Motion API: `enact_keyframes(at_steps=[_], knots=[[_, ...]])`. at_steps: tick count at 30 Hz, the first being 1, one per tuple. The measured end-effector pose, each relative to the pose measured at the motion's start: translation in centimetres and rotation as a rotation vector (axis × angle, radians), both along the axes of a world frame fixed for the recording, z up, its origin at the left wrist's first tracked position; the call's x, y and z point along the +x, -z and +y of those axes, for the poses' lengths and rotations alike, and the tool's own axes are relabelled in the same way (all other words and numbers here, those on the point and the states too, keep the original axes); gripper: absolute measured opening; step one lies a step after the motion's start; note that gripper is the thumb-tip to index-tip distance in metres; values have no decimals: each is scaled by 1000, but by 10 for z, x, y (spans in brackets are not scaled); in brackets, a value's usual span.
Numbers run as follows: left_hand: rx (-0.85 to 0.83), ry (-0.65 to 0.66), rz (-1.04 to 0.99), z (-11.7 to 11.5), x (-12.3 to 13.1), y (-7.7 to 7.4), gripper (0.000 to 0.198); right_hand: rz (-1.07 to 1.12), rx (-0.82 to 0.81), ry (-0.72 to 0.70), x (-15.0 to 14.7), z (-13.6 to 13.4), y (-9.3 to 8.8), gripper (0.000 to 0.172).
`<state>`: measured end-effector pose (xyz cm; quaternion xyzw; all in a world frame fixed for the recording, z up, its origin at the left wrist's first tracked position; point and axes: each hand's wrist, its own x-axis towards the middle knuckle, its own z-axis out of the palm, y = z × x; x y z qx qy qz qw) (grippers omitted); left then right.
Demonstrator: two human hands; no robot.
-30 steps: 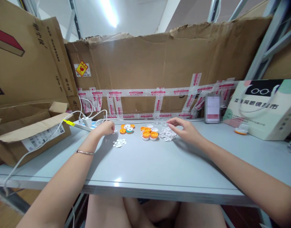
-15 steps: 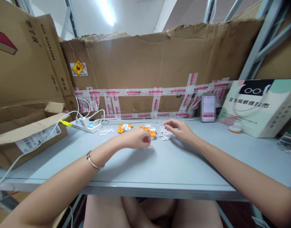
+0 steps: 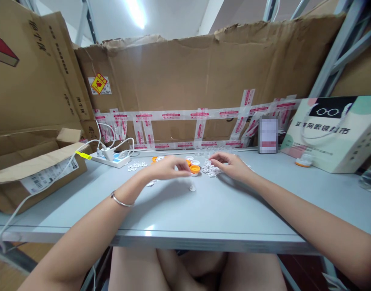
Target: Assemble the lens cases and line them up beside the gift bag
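My left hand (image 3: 173,166) hovers over the table with its thumb and fingers apart, holding nothing that I can see. Just beyond its fingertips is an orange-and-white round cap (image 3: 194,169), with more round caps partly hidden behind the hand. A single small white disc (image 3: 192,188) lies on the table below this hand. At the heap of small white plastic pieces (image 3: 211,169), my right hand (image 3: 230,165) has its thumb and index fingertip brought close together. Whatever is between them is too small to make out.
Small white discs (image 3: 137,165) lie in a group near a power strip (image 3: 114,159). An open carton (image 3: 36,173) stands at the left. Toward the right are a phone (image 3: 268,135), a paper bag (image 3: 327,137) and a small orange-and-white bottle (image 3: 304,161). A large cardboard sheet (image 3: 173,76) closes the back.
My left hand has opened from a pinch and lifted slightly up and left, and a small white disc now shows on the table below it. My right hand has barely moved.
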<state>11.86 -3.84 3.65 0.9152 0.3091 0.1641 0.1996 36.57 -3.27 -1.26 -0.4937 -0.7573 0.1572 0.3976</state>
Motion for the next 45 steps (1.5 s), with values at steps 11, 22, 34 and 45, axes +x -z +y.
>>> enact_keyframes(at_steps=[11, 22, 34, 45], knots=[[274, -353, 266, 56, -50, 9, 15, -31, 3, -16, 1, 1, 0, 24], [352, -348, 332, 63, -46, 20, 14, -47, -8, -14, 1, 2, 1, 24], [521, -185, 102, 31, -26, 5, 15, -57, -39, 3, -2, -5, -6, 27], [331, 316, 93, -7, 5, 13, 16, -61, -37, -51, -5, -7, -6, 30]])
